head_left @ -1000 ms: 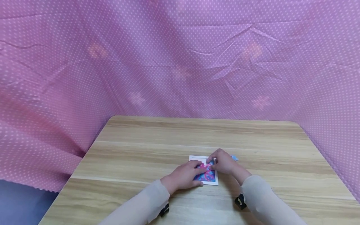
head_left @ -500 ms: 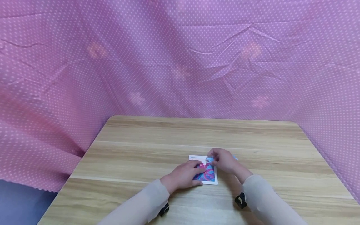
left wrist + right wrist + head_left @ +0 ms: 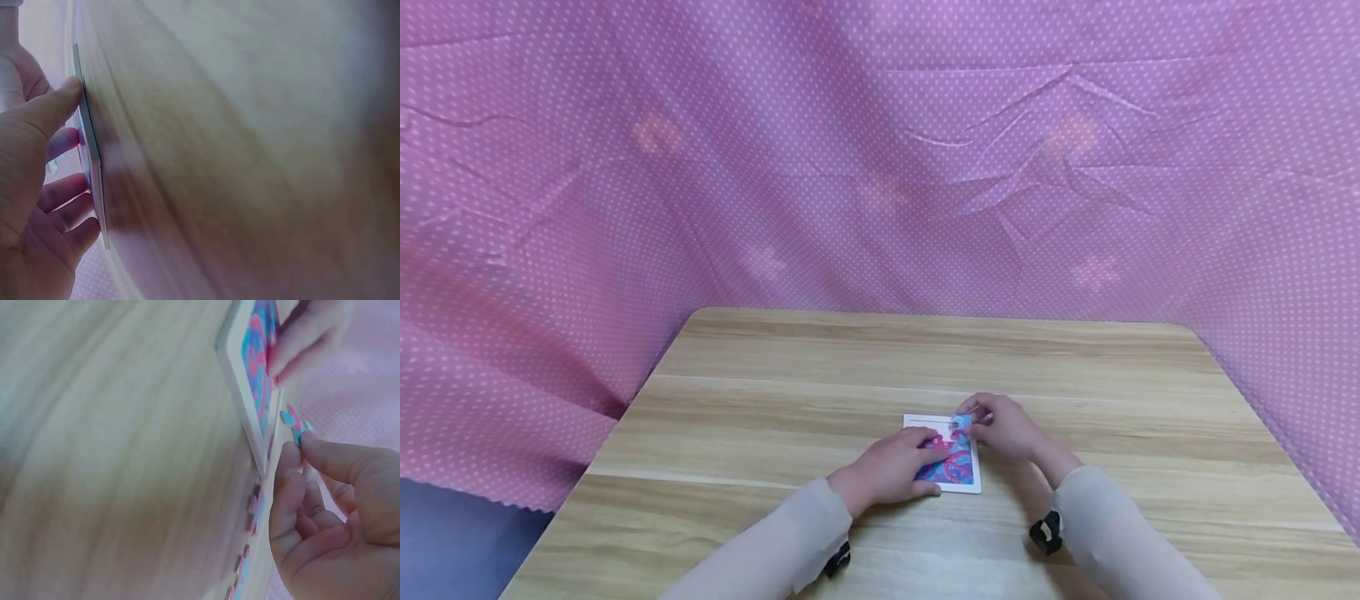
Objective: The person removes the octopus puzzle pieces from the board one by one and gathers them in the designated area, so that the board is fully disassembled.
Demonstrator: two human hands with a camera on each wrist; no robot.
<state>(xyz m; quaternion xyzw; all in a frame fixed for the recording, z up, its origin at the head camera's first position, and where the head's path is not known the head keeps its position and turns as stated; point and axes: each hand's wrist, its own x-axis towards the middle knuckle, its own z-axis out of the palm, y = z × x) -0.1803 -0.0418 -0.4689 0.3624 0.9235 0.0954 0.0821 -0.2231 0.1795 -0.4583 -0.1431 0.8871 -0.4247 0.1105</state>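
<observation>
A small jigsaw puzzle in a white tray (image 3: pixel 976 479) lies on the table, its assembled part pink, blue and purple. My left hand (image 3: pixel 887 468) rests on it with spread fingers, the thumb at the near edge and the fingertips on the picture. In the right wrist view, my right hand (image 3: pixel 344 506) pinches a blue and pink jigsaw piece (image 3: pixel 292 419) between thumb and index finger. That piece is tilted, close over the tray's far right corner. A white, unfilled strip of the tray shows at the far side in the head view.
Several loose jigsaw pieces (image 3: pixel 255 509) lie on the wooden table (image 3: pixel 775 400) beside the tray, behind my right hand in the head view. A pink dotted cloth (image 3: pixel 880 167) hangs behind the table and along its sides. Black straps (image 3: pixel 1047 533) sit at both wrists.
My right hand has lifted slightly and shifted a little to the right, turning the pinched jigsaw piece at the tray's far right corner. My left hand has stayed in place.
</observation>
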